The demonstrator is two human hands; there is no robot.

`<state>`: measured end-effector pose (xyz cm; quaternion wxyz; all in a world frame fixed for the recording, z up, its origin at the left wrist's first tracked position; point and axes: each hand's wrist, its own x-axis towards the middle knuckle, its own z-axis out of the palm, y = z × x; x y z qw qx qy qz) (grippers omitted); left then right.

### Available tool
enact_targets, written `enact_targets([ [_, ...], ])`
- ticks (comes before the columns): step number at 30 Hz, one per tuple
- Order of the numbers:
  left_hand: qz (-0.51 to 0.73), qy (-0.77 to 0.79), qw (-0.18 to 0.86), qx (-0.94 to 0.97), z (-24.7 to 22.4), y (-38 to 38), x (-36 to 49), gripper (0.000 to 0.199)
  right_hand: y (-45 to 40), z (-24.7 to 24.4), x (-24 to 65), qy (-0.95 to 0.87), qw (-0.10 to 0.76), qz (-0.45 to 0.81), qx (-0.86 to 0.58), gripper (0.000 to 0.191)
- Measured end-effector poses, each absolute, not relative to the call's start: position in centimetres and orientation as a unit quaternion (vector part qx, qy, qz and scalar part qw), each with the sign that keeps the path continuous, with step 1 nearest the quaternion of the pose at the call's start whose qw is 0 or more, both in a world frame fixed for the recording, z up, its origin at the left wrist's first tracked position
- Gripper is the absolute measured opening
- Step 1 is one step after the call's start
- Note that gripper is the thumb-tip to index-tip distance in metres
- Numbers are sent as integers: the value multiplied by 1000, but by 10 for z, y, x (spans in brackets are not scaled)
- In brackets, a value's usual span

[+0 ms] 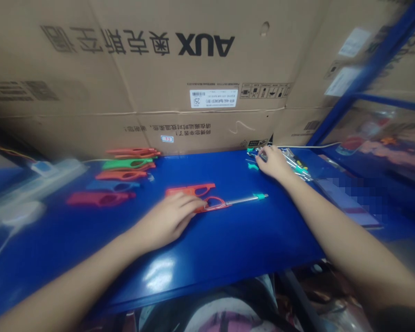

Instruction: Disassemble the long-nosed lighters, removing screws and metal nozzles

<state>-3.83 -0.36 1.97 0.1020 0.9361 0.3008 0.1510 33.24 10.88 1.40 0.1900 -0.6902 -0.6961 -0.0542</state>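
Note:
My left hand (176, 214) is closed on an orange plastic shell half in the middle of the blue table (207, 244). From that shell a thin metal rod (244, 200) with a green tip points right. Another orange shell half (190, 189) lies just behind it, partly covered by the hand. At the back right my right hand (271, 161) has its fingers bent at a pile of metal rods (295, 166) with green parts; what its fingertips hold, if anything, is too small to tell. A small green piece (252, 166) lies left of that hand.
Several orange, green (127, 163), blue and red shells (100, 198) lie in a stack at the left. Beyond them are a white power strip (62, 173) and plugs. A cardboard wall (141, 69) stands behind, a blue metal post (359, 69) and a notebook (349, 203) at the right.

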Motion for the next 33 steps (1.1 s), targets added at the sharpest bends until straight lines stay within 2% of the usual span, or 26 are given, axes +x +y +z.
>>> enact_targets([
  [4, 147, 305, 104, 935, 20, -4, -38, 34, 103, 21, 331, -771, 172, -8, -613, 27],
  [9, 143, 306, 109, 935, 20, -5, -38, 34, 97, 25, 323, -817, 150, 70, -552, 10],
  [14, 139, 309, 111, 934, 20, -4, -37, 33, 87, 27, 301, -813, 166, 131, -542, 24],
  [18, 139, 310, 117, 933, 18, -2, -36, 30, 74, 26, 282, -821, 167, 171, -518, 24],
  [21, 144, 309, 124, 932, 17, -3, -36, 28, 67, 25, 274, -832, 139, 176, -507, 29],
  [25, 155, 311, 135, 928, 19, -4, -35, 26, 62, 31, 276, -836, 103, 181, -508, 47],
  [27, 159, 311, 141, 926, 20, -5, -36, 25, 61, 35, 278, -841, 89, 201, -495, 50],
  [33, 164, 317, 149, 922, 23, -8, -33, 18, 57, 37, 274, -858, 74, 161, -483, 15],
])
